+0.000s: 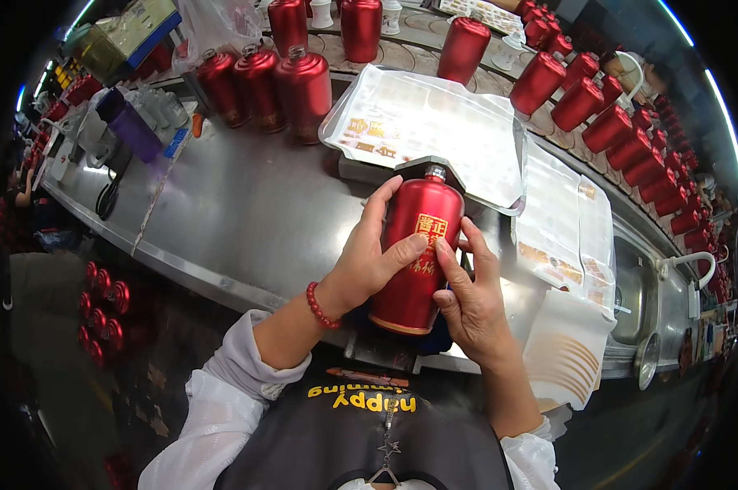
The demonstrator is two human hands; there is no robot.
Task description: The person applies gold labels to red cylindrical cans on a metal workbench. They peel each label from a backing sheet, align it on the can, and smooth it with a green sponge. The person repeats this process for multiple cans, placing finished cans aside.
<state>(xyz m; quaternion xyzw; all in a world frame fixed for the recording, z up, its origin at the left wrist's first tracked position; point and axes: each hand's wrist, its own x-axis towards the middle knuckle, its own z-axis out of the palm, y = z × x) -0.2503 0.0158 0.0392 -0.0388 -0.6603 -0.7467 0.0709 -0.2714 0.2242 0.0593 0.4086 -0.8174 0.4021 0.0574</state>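
A glossy red bottle (408, 296) with gold lettering and a gold base rim is between my hands at the bench's front edge, its neck pointing away from me. My left hand (367, 255) wraps its left side, thumb lying across the front by the lettering. On the other side my right hand (477, 304) has its fingers at the bottle's right edge, a fingertip touching the lettering. Whether a thin transfer piece sits under the fingertips cannot be made out. Behind the bottle's neck shows a grey metal bracket (449, 170). What supports the bottle underneath is mostly hidden.
White sheets with gold lettering (434, 122) lie on a tray beyond the bottle; more sheets (552, 220) lie right. Three red bottles (303, 90) stand back left, near a purple bottle (132, 126). Several bottles line a curved conveyor (418, 53). A sink (630, 302) is far right.
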